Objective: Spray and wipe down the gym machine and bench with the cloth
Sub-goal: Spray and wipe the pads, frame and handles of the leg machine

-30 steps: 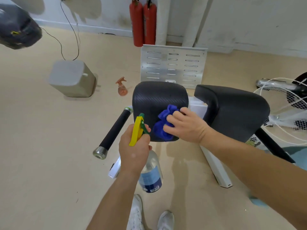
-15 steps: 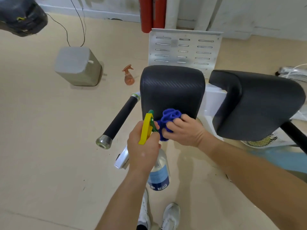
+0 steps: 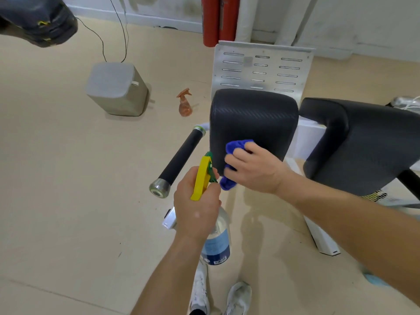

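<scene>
Right hand (image 3: 254, 170) presses cloth (image 3: 236, 147) — seemingly bunched — against pad (image 3: 253, 114).

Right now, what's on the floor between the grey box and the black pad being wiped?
A small orange spray bottle sits there, touching neither the grey box nor the black pad; the head view shows it.

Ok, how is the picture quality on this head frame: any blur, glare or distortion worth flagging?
Head view: even light and no harsh glare, just a soft sheen on the black pad, with soft-edged shadows on the floor below it. Head view again: the dark object at top left is blurred, while the right hand and blue cloth are sharp. Straight lines bow slightly near the edges.
</scene>
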A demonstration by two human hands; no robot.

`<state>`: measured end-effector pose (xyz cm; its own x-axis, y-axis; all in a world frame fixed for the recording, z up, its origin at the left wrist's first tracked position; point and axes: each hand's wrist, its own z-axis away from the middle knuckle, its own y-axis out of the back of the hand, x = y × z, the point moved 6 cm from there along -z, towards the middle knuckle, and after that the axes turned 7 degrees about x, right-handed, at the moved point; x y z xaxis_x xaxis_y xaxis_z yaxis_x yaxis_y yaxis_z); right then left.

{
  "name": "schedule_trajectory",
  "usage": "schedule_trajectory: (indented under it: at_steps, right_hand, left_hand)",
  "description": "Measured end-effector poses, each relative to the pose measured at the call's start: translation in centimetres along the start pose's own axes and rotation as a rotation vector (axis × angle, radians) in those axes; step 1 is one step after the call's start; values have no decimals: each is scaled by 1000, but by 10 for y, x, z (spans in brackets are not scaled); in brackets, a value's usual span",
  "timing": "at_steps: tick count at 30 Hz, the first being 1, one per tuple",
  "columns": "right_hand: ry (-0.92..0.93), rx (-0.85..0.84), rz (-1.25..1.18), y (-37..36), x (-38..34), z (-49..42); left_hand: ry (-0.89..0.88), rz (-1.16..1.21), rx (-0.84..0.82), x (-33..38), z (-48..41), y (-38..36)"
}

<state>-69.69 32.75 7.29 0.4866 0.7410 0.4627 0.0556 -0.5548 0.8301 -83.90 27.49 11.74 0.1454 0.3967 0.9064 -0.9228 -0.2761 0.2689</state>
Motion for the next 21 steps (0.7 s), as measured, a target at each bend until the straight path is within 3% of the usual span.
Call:
schedule_trajectory:
  at_steps: [9,12,14,16,18,21]
  right_hand:
    - [-746,247,126,27,79,-34]
    - [-558,296,85,14,32,-24]
    - [-311,167,-10,-7,-9,-2]
    - [-180,-23,-79,-22,-35,25]
    - [-239,-125,-136,-24,-41,40]
    - [-482,-105,-260,-4,-36,52]
  left_hand:
    - [1,28,-24,-5,-9,3]
    - [13,27,-19,-5,-11,2]
    - [6,23,-25,-3,-13,1]
    - [1,-11,-37,-2,-16,-2]
    - [-17,-39,-58,-3,-17,-5]
    - [-35,-108,-89,-6,-14,-11]
